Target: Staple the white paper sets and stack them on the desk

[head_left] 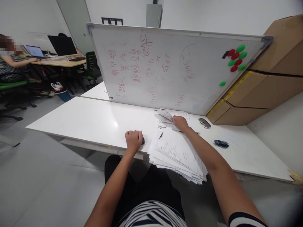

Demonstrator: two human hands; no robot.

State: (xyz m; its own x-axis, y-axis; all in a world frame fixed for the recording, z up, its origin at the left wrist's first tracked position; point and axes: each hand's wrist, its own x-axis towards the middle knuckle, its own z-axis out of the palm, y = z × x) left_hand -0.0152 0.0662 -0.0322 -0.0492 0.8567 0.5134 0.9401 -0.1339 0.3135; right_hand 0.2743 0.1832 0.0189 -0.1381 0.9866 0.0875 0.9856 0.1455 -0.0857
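In the head view, the step in hand looked like handling papers: the right hand (180, 122) pinched the edge of a sheet (165, 114) over the smaller pile by the desk's (94, 121) far edge, just before the whiteboard (132, 56). The left hand (133, 139) lay curled near the front edge, seemingly around a dark thing (143, 141), mostly hidden. Drawing the sheet away cleanly would have called for a firm pinch that left the papers beneath undisturbed.

The sheet was white, tilted and a little bent, with a dark mark at its far left corner. The larger stack (176, 148) overhung the front edge, its printed pages fanned unevenly; the print was too small to read. Towards the right end lay a silver mouse (204, 123) and a dark blue object (221, 144).
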